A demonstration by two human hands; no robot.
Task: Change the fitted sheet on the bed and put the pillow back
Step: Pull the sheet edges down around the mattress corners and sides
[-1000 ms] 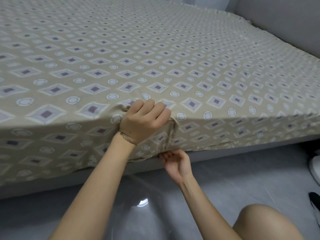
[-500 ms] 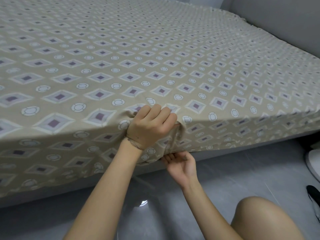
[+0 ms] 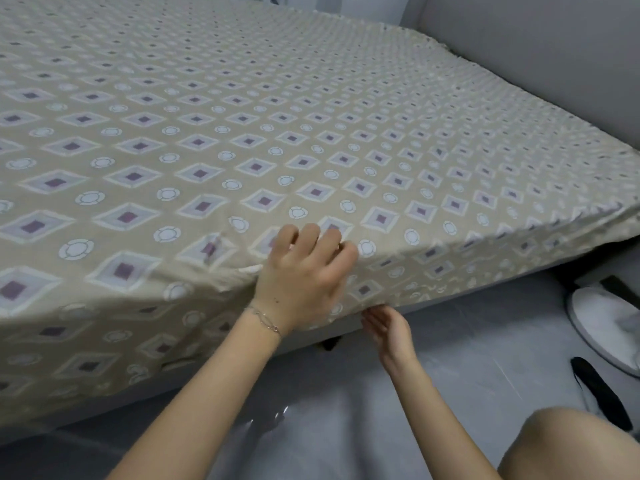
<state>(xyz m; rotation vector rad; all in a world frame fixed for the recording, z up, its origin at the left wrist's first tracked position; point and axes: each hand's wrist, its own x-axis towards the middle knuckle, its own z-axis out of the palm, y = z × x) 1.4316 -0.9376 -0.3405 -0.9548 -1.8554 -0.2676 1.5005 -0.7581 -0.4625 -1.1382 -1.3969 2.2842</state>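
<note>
Head view looked down across a beige fitted sheet printed with purple-centred diamonds and white rings, spread flat over the whole bed. Its long near edge ran from the lower left of the frame up to the right edge, and the surface receded toward the top of the frame. The sheet's skirt hung down over that near side, with its hem just above the grey bed base. The left hand sat at centre frame on the top edge of the bed, back of the hand up and forearm reaching in from the bottom centre. Its fingers were bent with their tips on the sheet, and the fabric puckered beside it. Blur made it impossible to tell whether it actually gripped cloth. A thin bracelet circled that wrist. The right hand was lower and to the right, under the hem, with fingers straight and together, pointing up and touching the hem. A bare knee filled the lower right over the glossy grey floor. A white slipper lay at the right edge, and a grey padded panel stood at upper right.
</note>
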